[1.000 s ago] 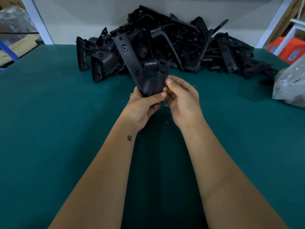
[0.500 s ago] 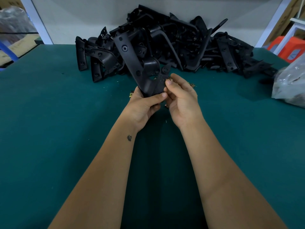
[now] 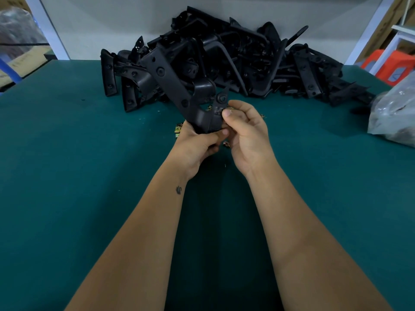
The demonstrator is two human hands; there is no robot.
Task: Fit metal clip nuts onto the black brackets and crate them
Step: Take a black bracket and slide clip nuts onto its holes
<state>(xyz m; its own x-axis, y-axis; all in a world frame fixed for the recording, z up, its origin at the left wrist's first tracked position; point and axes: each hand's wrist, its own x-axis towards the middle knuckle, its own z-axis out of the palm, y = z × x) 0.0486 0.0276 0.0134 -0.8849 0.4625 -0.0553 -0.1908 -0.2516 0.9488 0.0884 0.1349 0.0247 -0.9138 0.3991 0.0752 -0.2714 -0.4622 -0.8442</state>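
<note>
You are working over a green table (image 3: 67,176) that fills most of the view. At its far edge, against the pale wall (image 3: 112,23), lies a big heap of black brackets (image 3: 258,63), tangled one over another. At the right edge of the table sits a clear plastic bag (image 3: 395,115) with something dark inside; beyond it stands an orange stool (image 3: 390,66).

Your two forearms reach forward side by side, and your hands meet just in front of the heap. Your left hand (image 3: 197,147) grips the lower end of one black bracket (image 3: 179,88), fingers curled round it and thumb laid across its near face, so the long arm of the bracket points up and away to the left, clear of the table. Your right hand (image 3: 247,131) is at the bracket's right edge, fingers curled, with the thumb pressed against the black plastic just below the round boss. It may be pinching a clip nut there, but the piece is too small and dark to tell for sure.

A few brass-coloured clip nuts (image 3: 177,130) lie loose on the table just left of your left hand, and another one (image 3: 226,143) shows between your two hands.
</note>
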